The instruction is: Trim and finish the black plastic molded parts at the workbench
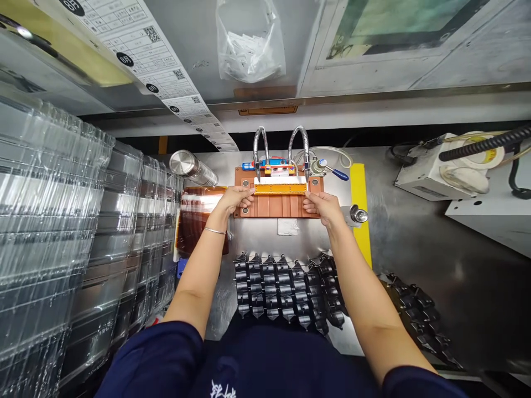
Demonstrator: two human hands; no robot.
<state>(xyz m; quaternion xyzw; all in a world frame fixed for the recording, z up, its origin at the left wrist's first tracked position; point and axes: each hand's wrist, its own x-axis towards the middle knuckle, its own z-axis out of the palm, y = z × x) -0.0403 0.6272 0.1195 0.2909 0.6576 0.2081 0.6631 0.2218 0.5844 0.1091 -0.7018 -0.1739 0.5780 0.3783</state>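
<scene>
Head view: yellow strip [280,188] lies across the brown fixture [277,205] at 12 o'clock of the bench, under two bent metal nozzles [260,145]. Left hand [236,198] pinches the strip's 9 o'clock end, fingers closed on it; right hand [319,203] pinches the 3 o'clock end likewise. Judged: strip seated, not released. Black parts [286,287] sit at 6 o'clock; stacked clear trays [62,232] at 9 o'clock.

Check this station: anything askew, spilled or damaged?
Nothing stands out. The yellow strip lies straight across the brown fixture, with the left hand and right hand at its two ends. The black parts in front sit in orderly rows, and the clear trays are stacked evenly.
</scene>
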